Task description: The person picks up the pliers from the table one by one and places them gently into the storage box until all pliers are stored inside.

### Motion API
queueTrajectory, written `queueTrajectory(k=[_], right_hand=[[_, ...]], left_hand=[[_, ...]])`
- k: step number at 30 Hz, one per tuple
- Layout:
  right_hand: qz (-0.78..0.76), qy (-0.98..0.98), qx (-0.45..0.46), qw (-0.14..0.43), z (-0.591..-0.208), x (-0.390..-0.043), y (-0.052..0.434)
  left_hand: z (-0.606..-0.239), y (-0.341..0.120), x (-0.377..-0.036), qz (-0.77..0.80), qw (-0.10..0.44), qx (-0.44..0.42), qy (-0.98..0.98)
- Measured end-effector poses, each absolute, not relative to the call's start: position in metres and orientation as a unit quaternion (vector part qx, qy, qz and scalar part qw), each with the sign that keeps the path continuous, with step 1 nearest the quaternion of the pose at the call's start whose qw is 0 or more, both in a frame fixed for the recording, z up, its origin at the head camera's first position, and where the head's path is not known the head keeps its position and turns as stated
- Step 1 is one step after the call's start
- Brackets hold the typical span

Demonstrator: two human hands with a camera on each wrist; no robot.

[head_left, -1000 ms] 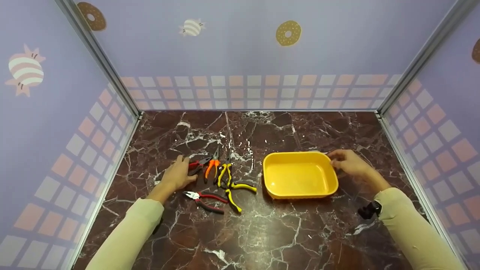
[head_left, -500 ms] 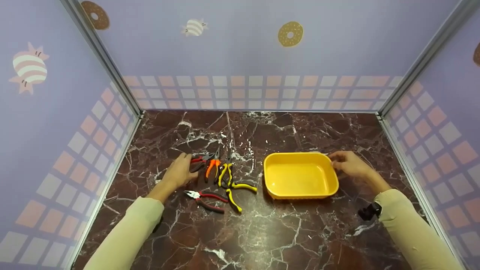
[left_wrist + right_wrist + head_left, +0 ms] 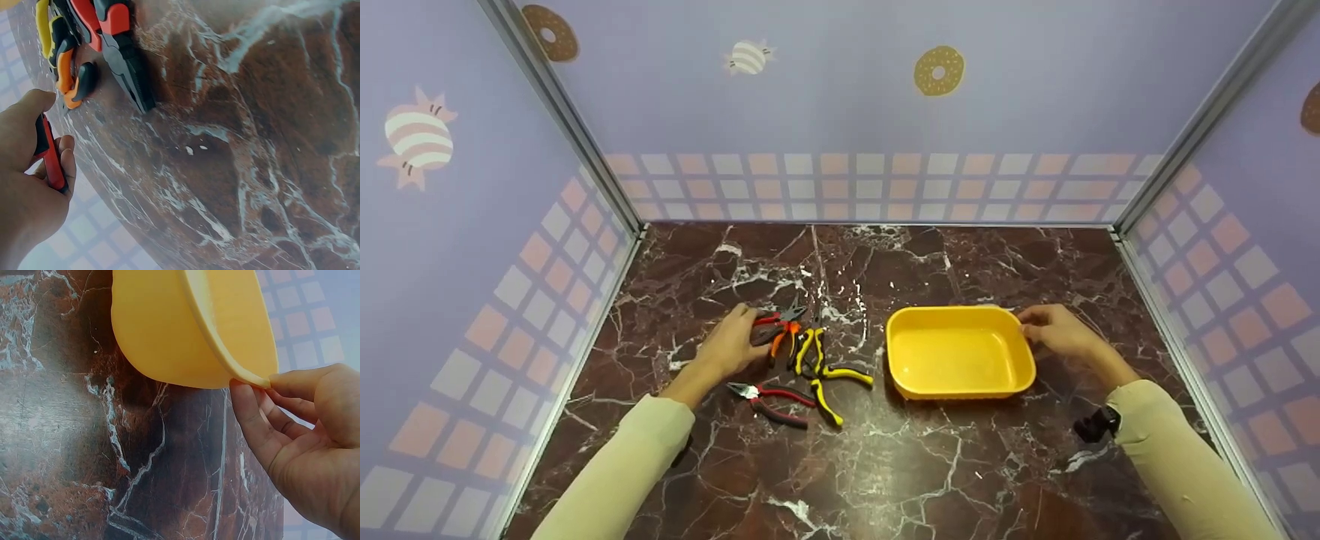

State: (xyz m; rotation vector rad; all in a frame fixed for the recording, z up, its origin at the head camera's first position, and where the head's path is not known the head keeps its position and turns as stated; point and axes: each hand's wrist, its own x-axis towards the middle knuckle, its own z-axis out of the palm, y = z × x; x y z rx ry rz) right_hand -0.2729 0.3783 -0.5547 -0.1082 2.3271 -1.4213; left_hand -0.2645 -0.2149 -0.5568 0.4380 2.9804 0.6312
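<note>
My left hand (image 3: 733, 341) grips red-and-black pliers (image 3: 769, 320) by the handles, their jaws pointing away to the right over the orange-handled long-nose pliers (image 3: 780, 343). From the left wrist, the red handle (image 3: 52, 166) shows between thumb and curled fingers. Closer to me lies a second red-and-black pair of pliers (image 3: 784, 391), its dark jaws (image 3: 128, 70) filling the top of the left wrist view. At the right, my right hand (image 3: 1057, 328) pinches the rim of a yellow plastic basin (image 3: 960, 394) between thumb and fingers at its far right corner.
Yellow-and-black handled pliers (image 3: 846, 373) lie overlapping between the left hand and the basin. Everything rests on a dark red marbled tabletop (image 3: 900, 480). Patterned lilac panels (image 3: 840, 112) with metal corner posts enclose the back and both sides.
My left hand has moved a little right and slightly forward with the red-and-black pliers, whose jaws now overlap the orange-handled pair. The right hand and basin stay in place.
</note>
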Motion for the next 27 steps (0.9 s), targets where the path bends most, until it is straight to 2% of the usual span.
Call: queueTrajectory(k=[9, 20, 27], right_hand=[[-0.503, 0.839, -0.037, 0.202, -0.554, -0.272, 0.378], [-0.499, 0.842, -0.036, 0.201, -0.554, -0.272, 0.377], [-0.519, 0.830, -0.037, 0.203, -0.555, -0.273, 0.379]], left_hand=[[-0.555, -0.198, -0.268, 0.222, 0.015, 0.165, 0.961], [-0.553, -0.177, -0.271, 0.228, 0.046, 0.153, 0.961], [-0.549, -0.166, -0.272, 0.237, 0.047, 0.160, 0.957]])
